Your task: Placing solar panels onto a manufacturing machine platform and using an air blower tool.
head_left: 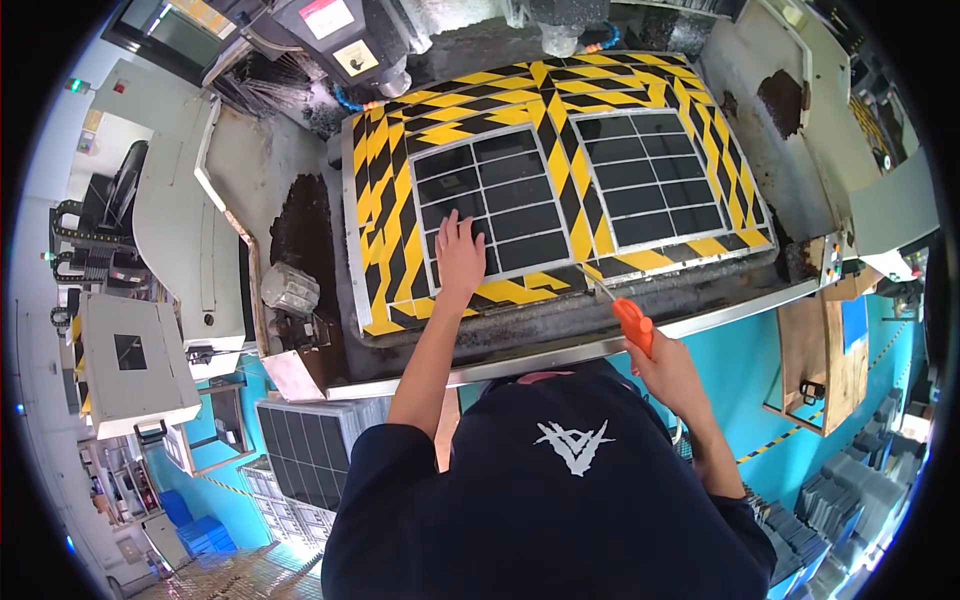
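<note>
Two black rectangular grid-lined panels point(685, 195) are already lying within the yellow-and-black striped fixture point(592, 205). Left hand point(462, 262) is resting there, fingers slightly apart; right hand point(668, 375), fingers clamped, is holding an orange-handled tool point(632, 322) at its near edge; remaining work is not showing.

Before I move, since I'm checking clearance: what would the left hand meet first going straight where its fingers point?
Past the dark panel beneath the left hand, probably the striped tape at its far edge; hand height is unclear.
</note>
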Action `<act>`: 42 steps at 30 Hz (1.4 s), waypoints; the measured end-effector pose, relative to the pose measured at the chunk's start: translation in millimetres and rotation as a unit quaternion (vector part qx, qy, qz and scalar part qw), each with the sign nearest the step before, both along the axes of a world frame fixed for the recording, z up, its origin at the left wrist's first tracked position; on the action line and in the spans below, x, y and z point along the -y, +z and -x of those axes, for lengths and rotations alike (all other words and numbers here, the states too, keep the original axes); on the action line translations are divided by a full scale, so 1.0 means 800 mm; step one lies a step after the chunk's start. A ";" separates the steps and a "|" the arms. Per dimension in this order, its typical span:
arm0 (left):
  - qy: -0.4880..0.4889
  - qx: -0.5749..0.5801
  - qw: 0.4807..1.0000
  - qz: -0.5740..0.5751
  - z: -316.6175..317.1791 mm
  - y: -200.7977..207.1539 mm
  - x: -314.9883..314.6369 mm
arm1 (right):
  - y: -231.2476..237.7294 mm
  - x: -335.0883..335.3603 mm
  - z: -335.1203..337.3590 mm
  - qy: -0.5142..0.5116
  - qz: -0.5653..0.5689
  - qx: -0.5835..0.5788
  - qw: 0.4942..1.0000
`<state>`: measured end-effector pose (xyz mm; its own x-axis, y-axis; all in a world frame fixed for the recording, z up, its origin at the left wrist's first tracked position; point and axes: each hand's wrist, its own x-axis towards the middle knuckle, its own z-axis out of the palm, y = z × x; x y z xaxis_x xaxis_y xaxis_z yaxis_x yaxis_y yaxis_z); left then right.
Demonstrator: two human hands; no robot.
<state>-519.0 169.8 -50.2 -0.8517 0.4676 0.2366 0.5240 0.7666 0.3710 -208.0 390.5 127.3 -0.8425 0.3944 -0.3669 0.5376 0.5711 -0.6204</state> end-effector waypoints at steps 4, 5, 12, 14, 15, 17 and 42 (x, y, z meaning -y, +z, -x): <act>0.007 0.005 0.998 0.067 -0.003 -0.014 -0.020 | 0.000 -0.004 -0.015 -0.080 0.050 -0.007 0.995; 0.005 0.000 0.998 0.062 -0.004 -0.015 -0.021 | 0.001 -0.004 -0.016 -0.085 0.052 -0.005 0.995; 0.008 0.010 0.996 0.089 0.001 -0.006 0.012 | 0.002 0.031 -0.010 -0.028 0.054 0.008 0.998; 0.024 0.012 0.997 0.079 0.003 -0.003 0.026 | 0.002 0.045 -0.003 -0.011 0.074 0.005 0.997; 0.034 0.021 0.996 0.082 0.001 -0.002 0.034 | 0.004 0.051 0.000 0.006 0.078 0.013 0.997; 0.029 0.014 0.996 0.080 -0.001 -0.001 0.047 | 0.007 0.060 0.004 0.040 0.085 0.030 0.995; 0.002 0.151 0.988 0.033 -0.029 0.024 0.072 | -0.008 0.059 0.063 0.108 -0.121 -0.071 0.984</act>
<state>-496.0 112.1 -30.7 -0.8803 0.4708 -0.0589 0.3947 0.7956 0.4595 -258.3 343.5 120.9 -0.9524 0.2619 -0.1563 0.3048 0.8033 -0.5117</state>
